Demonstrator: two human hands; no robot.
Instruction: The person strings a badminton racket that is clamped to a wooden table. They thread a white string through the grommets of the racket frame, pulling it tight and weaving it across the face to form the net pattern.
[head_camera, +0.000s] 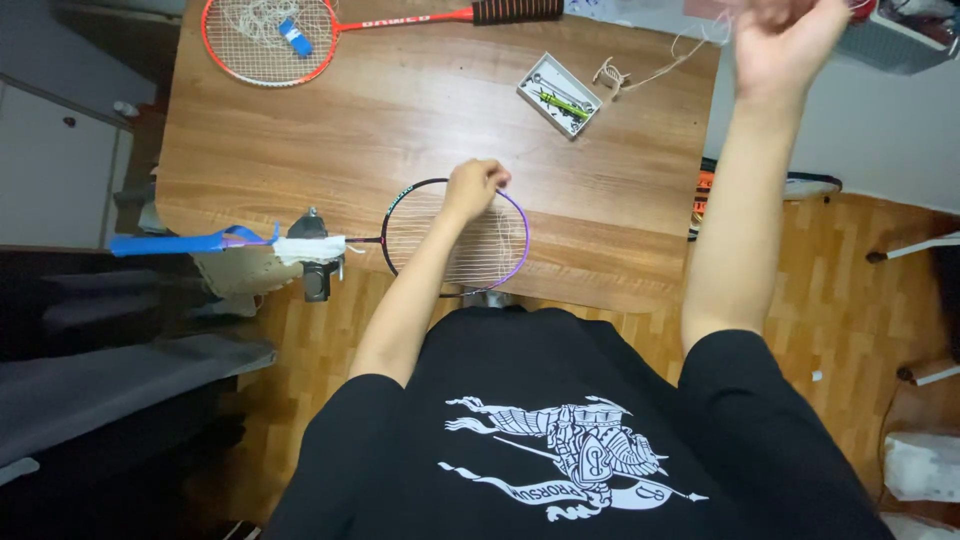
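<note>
Nearest the camera is the person's black printed T-shirt, which fills the lower part of the view and hides the near edge of the wooden table. Both bare arms rise from it. The left hand lies on the head of a black and purple racket, fingers curled down on the far rim and the white strings, pressing or pinching there; whether it grips a string cannot be told. The racket head overhangs the table's near edge, and its shaft runs left to a grey clamp wrapped in white, with a blue handle sticking out over the floor. The left forearm crosses the strings and covers part of them.

The right hand is lifted high at the far right, blurred; its fingers look gathered, but what they hold cannot be made out. A thin pale string trails across the tabletop below it to a small coil. Just left of the coil sits a white tray of small tools. At the far edge lies a red racket with a blue clip on its strings. Parquet floor shows to the right
</note>
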